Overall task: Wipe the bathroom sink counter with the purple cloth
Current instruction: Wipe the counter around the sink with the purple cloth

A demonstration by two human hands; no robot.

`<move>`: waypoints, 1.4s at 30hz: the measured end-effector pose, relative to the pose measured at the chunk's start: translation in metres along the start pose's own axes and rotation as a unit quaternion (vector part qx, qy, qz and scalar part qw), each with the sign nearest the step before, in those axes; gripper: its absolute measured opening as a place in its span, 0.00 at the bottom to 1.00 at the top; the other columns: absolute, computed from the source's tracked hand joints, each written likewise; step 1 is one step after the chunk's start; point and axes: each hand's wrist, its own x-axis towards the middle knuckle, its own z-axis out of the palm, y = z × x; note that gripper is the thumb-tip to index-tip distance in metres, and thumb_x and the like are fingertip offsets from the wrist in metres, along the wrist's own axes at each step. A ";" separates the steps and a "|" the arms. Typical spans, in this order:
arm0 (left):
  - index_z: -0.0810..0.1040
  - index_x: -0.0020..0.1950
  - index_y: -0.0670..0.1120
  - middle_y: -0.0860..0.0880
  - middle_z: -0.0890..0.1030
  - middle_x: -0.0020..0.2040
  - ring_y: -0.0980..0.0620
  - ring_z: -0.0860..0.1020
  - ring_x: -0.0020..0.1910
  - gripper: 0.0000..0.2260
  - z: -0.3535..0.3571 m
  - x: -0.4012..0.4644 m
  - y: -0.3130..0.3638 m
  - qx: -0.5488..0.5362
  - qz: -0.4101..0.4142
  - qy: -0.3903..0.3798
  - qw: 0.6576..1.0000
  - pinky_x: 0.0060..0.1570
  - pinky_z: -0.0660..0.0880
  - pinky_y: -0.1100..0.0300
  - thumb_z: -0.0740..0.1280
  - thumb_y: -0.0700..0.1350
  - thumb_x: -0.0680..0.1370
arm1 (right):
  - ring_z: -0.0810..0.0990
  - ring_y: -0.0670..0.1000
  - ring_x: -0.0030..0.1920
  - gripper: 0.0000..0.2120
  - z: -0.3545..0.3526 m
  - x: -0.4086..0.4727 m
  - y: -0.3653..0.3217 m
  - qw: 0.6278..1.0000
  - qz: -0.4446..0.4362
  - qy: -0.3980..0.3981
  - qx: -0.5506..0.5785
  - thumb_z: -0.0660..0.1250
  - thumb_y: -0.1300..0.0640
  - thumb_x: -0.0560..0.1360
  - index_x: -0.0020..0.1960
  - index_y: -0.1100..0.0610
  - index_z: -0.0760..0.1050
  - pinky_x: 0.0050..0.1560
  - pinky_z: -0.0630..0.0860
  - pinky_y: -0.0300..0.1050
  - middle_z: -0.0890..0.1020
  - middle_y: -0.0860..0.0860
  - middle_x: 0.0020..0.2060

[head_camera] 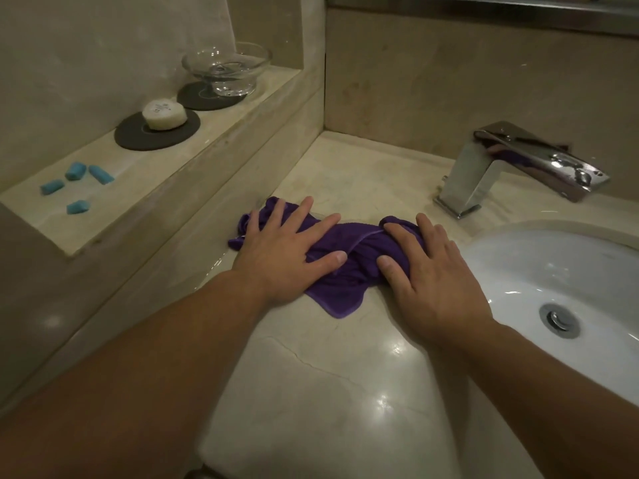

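On the raised marble ledge (179, 174) at left: four small blue pieces (76, 186), scattered near one another; farther back a round white soap (164, 114) on a dark round coaster (157, 133); beyond it a second dark coaster (207, 95) bearing a clear glass dish (226, 65), upright; at right a chrome tap (511, 167) with a flat angled spout reaching over a white basin (539, 271); in the basin's bottom a metal drain plug (559, 320); behind, beige stone wall (449, 81).
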 end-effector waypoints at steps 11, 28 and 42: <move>0.44 0.77 0.70 0.55 0.42 0.82 0.45 0.42 0.80 0.32 -0.002 0.036 -0.001 -0.010 0.011 0.002 1.000 0.75 0.40 0.39 0.43 0.75 0.74 | 0.50 0.56 0.81 0.28 -0.003 0.030 0.009 1.000 0.009 0.013 0.000 0.42 0.32 0.81 0.79 0.37 0.47 0.80 0.50 0.55 0.50 0.51 0.82; 0.42 0.77 0.69 0.55 0.42 0.82 0.46 0.42 0.80 0.31 -0.006 0.074 -0.002 -0.006 0.018 -0.012 1.000 0.76 0.39 0.42 0.44 0.73 0.75 | 0.54 0.54 0.80 0.29 -0.009 0.069 0.013 0.999 -0.006 0.004 0.032 0.46 0.35 0.81 0.80 0.40 0.50 0.78 0.57 0.51 0.53 0.52 0.81; 0.50 0.80 0.61 0.54 0.45 0.82 0.50 0.43 0.80 0.29 -0.011 0.115 0.004 -0.020 0.000 -0.008 1.000 0.78 0.41 0.46 0.48 0.66 0.79 | 0.55 0.54 0.79 0.29 -0.009 0.117 0.013 0.999 -0.005 0.014 0.040 0.45 0.36 0.81 0.80 0.43 0.51 0.76 0.62 0.54 0.53 0.52 0.81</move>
